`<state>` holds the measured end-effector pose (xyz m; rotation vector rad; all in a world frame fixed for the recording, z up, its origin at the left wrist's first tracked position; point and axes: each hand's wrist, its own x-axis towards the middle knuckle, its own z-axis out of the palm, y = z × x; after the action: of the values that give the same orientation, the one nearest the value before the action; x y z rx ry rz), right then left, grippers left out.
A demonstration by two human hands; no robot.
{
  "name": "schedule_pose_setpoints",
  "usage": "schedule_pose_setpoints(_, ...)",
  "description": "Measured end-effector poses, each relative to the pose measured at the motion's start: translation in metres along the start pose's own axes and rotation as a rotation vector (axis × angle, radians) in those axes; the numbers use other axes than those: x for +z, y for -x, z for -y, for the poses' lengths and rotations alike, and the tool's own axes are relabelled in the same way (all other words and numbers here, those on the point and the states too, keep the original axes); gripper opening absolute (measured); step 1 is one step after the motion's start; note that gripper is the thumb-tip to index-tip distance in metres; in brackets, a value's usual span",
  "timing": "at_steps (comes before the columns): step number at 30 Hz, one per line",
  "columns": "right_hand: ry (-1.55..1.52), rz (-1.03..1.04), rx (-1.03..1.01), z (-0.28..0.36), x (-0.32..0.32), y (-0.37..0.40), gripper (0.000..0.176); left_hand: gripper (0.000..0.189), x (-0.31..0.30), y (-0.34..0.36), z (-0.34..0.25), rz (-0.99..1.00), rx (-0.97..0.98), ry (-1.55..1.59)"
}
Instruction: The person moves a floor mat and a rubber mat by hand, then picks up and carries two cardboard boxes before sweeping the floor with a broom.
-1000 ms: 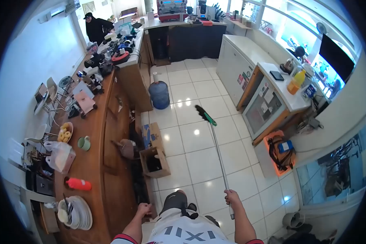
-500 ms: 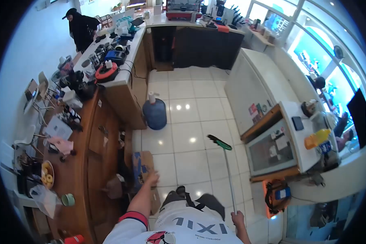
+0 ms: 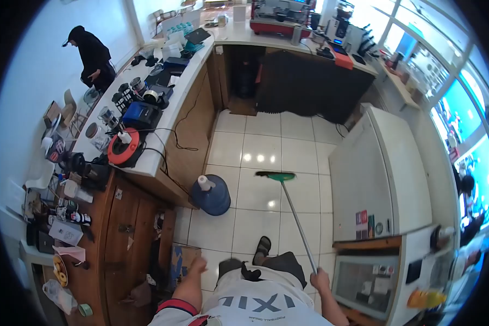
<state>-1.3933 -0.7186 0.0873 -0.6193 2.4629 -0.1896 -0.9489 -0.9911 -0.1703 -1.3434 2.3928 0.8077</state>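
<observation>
My right hand (image 3: pixel 319 279) is closed round the grey handle of a broom (image 3: pixel 295 217). The broom's green head with dark bristles rests on the tiled floor ahead of me. My left hand (image 3: pixel 198 265) hangs at my side with nothing in it, its fingers loosely apart. Beside that hand stands a cardboard box (image 3: pixel 185 259) with blue print, at the foot of the wooden cabinet. A blue water jug (image 3: pixel 211 195) with a white pump on top stands on the floor farther forward on the left.
A wooden cabinet (image 3: pixel 114 244) and a white counter (image 3: pixel 163 122) with a red cable reel (image 3: pixel 126 148) line the left. On the right stand a white fridge (image 3: pixel 364 174) and a glass-fronted cabinet (image 3: pixel 364 285). A person in black (image 3: pixel 89 57) is beyond the counter.
I have moved forward along the floor, so the jug and counters appear nearer. The broom head has swung left in view, with my right hand still on its handle. The person in black now leans downward.
</observation>
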Motion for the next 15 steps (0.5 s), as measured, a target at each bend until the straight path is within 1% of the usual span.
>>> schedule_pose_setpoints(1,0.031,-0.018,-0.071,0.015,-0.015,-0.05,0.029,0.011,0.003,0.001,0.002,0.169,-0.589,0.46)
schedule_pose_setpoints(2,0.065,-0.036,-0.144,0.031,-0.031,-0.098,0.029,0.011,-0.01,0.001,0.003,0.174,-0.608,0.491)
schedule_pose_setpoints(3,0.096,-0.026,-0.16,0.065,-0.064,-0.13,0.029,0.012,-0.03,0.01,0.001,0.145,-0.713,0.805)
schedule_pose_setpoints(4,-0.028,0.084,-0.059,0.113,-0.099,-0.157,0.031,0.018,-0.047,0.017,-0.005,0.105,-0.809,1.118)
schedule_pose_setpoints(5,-0.156,0.191,0.044,0.15,-0.12,-0.186,0.033,0.014,-0.06,0.018,-0.017,-0.041,-0.812,1.212)
schedule_pose_setpoints(6,-0.135,0.195,0.029,0.172,-0.129,-0.22,0.033,0.011,-0.079,0.01,-0.034,-0.19,-0.814,1.299)
schedule_pose_setpoints(8,-0.213,0.313,0.054,0.214,-0.136,-0.293,0.037,0.014,-0.079,-0.008,-0.044,-0.215,-0.997,1.332)
schedule_pose_setpoints(9,-0.192,0.319,0.051,0.227,-0.127,-0.329,0.037,0.018,-0.08,-0.02,-0.058,-0.237,-1.091,1.362)
schedule_pose_setpoints(10,-0.12,0.217,-0.122,0.231,-0.11,-0.369,0.036,0.024,-0.081,-0.041,-0.073,-0.253,-1.183,1.385)
schedule_pose_setpoints(11,-0.054,0.115,-0.293,0.249,-0.104,-0.398,0.036,0.024,-0.076,-0.067,-0.078,-0.244,-1.196,1.39)
schedule_pose_setpoints(12,-0.113,0.068,-0.324,0.264,-0.093,-0.423,0.034,0.02,-0.072,-0.095,-0.081,0.032,-1.216,1.432)
schedule_pose_setpoints(13,-0.099,0.077,-0.308,0.293,-0.086,-0.441,0.034,0.017,-0.068,-0.124,-0.084,0.321,-1.229,1.459)
schedule_pose_setpoints(14,-0.222,0.183,-0.181,0.325,-0.084,-0.46,0.035,0.017,-0.067,-0.157,-0.096,0.365,-1.023,1.301)
schedule_pose_setpoints(15,-0.35,0.289,-0.031,0.345,-0.085,-0.476,0.035,0.017,-0.07,-0.179,-0.106,0.415,-0.822,1.131)
